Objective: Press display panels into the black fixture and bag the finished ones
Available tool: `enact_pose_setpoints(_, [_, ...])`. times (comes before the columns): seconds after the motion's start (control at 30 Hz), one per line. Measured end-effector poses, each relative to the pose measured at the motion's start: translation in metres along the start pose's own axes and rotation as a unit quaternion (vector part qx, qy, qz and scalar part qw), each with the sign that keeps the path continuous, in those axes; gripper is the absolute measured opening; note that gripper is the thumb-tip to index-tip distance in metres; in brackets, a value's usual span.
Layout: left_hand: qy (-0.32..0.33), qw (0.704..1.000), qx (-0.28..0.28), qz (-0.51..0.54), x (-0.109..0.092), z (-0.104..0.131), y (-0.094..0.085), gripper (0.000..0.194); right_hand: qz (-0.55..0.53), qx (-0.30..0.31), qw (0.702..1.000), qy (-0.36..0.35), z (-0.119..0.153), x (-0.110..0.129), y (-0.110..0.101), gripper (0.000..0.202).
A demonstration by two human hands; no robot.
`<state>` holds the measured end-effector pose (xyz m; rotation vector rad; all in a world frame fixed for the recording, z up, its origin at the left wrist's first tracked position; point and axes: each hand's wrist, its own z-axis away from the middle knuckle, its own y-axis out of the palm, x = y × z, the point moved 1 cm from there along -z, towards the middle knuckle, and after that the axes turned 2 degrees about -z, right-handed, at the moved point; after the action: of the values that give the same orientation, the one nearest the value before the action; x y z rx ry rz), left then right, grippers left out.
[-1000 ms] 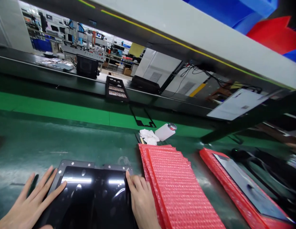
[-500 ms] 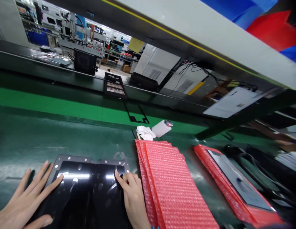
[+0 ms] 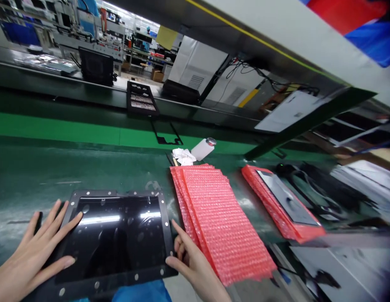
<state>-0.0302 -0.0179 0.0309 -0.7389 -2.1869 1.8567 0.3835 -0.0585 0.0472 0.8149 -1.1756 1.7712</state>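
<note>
A glossy black screen panel (image 3: 119,239) lies before me within a dark frame (image 3: 165,235) dotted with white round spots. My left hand (image 3: 40,251) is open, its fingers spread over the left edge, with index finger and thumb reaching onto the panel. At the right edge is my right hand (image 3: 193,260), its thumb at the frame's lower right corner. Its index finger points forward beside the frame, apart from the thumb, and the other fingers are curled. Blue cloth (image 3: 144,291) shows below the frame's near edge.
A stack of red bubble-wrap sleeves (image 3: 220,218) lies right of the frame. Behind it are crumpled white tissue (image 3: 184,156) and a white bottle (image 3: 203,149). Farther right, a grey panel (image 3: 287,197) rests on another red sleeve (image 3: 267,201). A shelf (image 3: 276,37) hangs overhead.
My right hand has moved from the panel's upper right to the frame's lower right corner, and its thumb has come out. The frame now looks flat and straight across. The view has shifted.
</note>
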Motion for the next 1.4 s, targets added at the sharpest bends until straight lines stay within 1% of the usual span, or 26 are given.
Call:
enact_pose_setpoints(0.1, [0.001, 1.000, -0.007, 0.005, 0.004, 0.000, 0.005, 0.070, 0.049, 0.052, 0.997, 0.009, -0.011, 0.009, -0.009, 0.092])
enact_pose_setpoints(0.2, [0.007, 1.000, -0.019, 0.003, 0.006, 0.000, 0.013, 0.073, 0.116, 0.107, 0.987, 0.019, -0.023, 0.023, -0.014, 0.106])
enact_pose_setpoints(0.27, [0.002, 0.999, -0.038, 0.002, 0.007, -0.001, 0.021, 0.073, 0.167, 0.121, 0.978, 0.034, -0.029, 0.031, -0.014, 0.116])
enact_pose_setpoints(0.33, [-0.012, 0.998, -0.055, 0.001, 0.006, -0.001, 0.028, 0.070, 0.209, 0.103, 0.972, 0.036, -0.031, 0.035, -0.012, 0.118])
enact_pose_setpoints(0.43, [-0.022, 0.998, -0.059, 0.007, 0.003, -0.001, 0.035, 0.070, 0.223, 0.054, 0.973, 0.017, -0.027, 0.031, -0.005, 0.109])
enact_pose_setpoints(0.5, [-0.018, 0.998, -0.061, 0.013, 0.000, -0.001, 0.033, 0.070, 0.213, 0.019, 0.977, 0.000, -0.020, 0.025, 0.002, 0.101])
enact_pose_setpoints(0.57, [-0.019, 0.998, -0.054, 0.019, -0.002, -0.001, 0.029, 0.066, 0.209, -0.028, 0.977, -0.029, -0.014, 0.018, 0.008, 0.092])
enact_pose_setpoints(0.63, [-0.020, 0.999, -0.045, 0.017, -0.001, 0.000, 0.025, 0.065, 0.209, -0.084, 0.972, -0.062, -0.010, 0.012, 0.013, 0.079])
enact_pose_setpoints(0.7, [-0.012, 0.999, -0.036, 0.008, 0.001, 0.001, 0.023, 0.066, 0.191, -0.123, 0.970, -0.085, -0.009, 0.007, 0.017, 0.066])
enact_pose_setpoints(0.77, [-0.002, 1.000, -0.026, -0.003, 0.004, 0.003, 0.022, 0.068, 0.157, -0.139, 0.973, -0.097, -0.010, 0.005, 0.019, 0.058])
enact_pose_setpoints(0.9, [-0.012, 1.000, -0.009, -0.003, 0.004, 0.005, 0.018, 0.069, 0.115, -0.162, 0.973, -0.115, -0.012, 0.004, 0.021, 0.053])
enact_pose_setpoints(1.1, [-0.029, 0.999, -0.002, 0.022, -0.007, 0.002, 0.006, 0.064, 0.122, -0.198, 0.965, -0.120, -0.011, 0.007, 0.025, 0.052])
enact_pose_setpoints(1.23, [-0.022, 0.999, -0.001, 0.024, -0.010, -0.001, 0.000, 0.062, 0.128, -0.215, 0.961, -0.119, -0.012, 0.004, 0.027, 0.054])
enact_pose_setpoints(1.3, [-0.022, 0.999, 0.024, 0.032, -0.011, -0.002, -0.006, 0.060, 0.140, -0.226, 0.957, -0.120, -0.013, -0.001, 0.028, 0.056])
enact_pose_setpoints(1.4, [-0.029, 0.993, 0.095, 0.064, -0.011, -0.005, -0.023, 0.059, 0.164, -0.234, 0.952, -0.111, -0.017, -0.011, 0.028, 0.060])
